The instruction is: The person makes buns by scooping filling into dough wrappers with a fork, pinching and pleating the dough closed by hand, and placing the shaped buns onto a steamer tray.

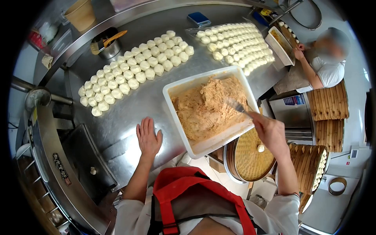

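Observation:
My right hand (269,132) is closed around the handle of a metal utensil (237,105); its blurred head touches the filling, and I cannot tell whether it is a fork or a spatula. The pale orange minced filling (203,109) is heaped in a white rectangular tub (187,145), which sits tilted at the steel table's near right edge. Left of the tub, my left hand (149,138) lies flat on the steel table (117,135), fingers stretched out and holding nothing. Beyond it stand rows of dough pieces (135,69).
More dough rows (239,45) lie at the far right, near a blue scale (199,18). A metal pot (109,49) stands at the back left. A bamboo steamer (250,156) with one bun is below the tub. A co-worker (321,66) works at the right by stacked steamers (328,102).

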Motion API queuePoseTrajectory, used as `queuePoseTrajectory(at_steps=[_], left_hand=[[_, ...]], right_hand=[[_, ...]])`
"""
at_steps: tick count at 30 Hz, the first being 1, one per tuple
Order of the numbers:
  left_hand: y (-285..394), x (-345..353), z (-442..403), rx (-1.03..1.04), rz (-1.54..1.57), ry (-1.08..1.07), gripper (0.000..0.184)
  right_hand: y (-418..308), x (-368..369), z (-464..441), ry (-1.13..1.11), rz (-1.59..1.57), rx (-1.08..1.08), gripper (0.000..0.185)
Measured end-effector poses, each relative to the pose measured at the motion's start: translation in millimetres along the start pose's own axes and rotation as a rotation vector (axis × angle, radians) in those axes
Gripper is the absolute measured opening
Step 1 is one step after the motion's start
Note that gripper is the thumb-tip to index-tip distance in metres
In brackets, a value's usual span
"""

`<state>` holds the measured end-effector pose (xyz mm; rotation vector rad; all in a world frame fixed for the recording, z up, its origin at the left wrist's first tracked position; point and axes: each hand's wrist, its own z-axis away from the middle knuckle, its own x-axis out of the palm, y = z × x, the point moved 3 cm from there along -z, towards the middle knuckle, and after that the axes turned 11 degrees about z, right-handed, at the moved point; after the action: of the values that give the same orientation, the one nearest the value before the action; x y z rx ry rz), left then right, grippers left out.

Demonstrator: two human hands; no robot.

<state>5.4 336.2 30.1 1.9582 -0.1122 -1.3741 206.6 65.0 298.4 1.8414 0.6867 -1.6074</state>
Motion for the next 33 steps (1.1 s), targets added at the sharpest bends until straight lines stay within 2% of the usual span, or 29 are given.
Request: queuePoseTrajectory(at_steps=[3,6,9,12,15,19,24,33], left_hand=[[1,0,1,0.007,0.003,0.010,0.060],[0,-1,0,0.016,-0.002,0.015,0.059],[0,0,1,0.017,0.005,0.018,0.059],[0,-1,1,0.011,0.010,0.016,0.058],[0,-1,1,0.007,0.009,0.020,0.058],[0,-1,1,0.006,0.003,0.019,0.059],[-1,-1,0,-0.024,0.010,-0.006,0.060],[0,0,-1,0.007,-0.012,0.011,0.059]], right_hand=[[-12,-27,-17,0.090,0.057,-0.050,0.027],[-27,-33,-44,0.107,0.193,-0.231,0.033],[-44,-23,-80,0.221,0.388,-0.433,0.029],[-57,-9,-97,0.197,0.561,-0.626,0.020],[-53,-16,-93,0.183,0.599,-0.719,0.015],[-36,-40,-85,0.120,0.626,-0.706,0.023],[-3,-40,-72,0.090,0.617,-0.583,0.033],[28,-15,-48,0.074,0.350,-0.310,0.039]])
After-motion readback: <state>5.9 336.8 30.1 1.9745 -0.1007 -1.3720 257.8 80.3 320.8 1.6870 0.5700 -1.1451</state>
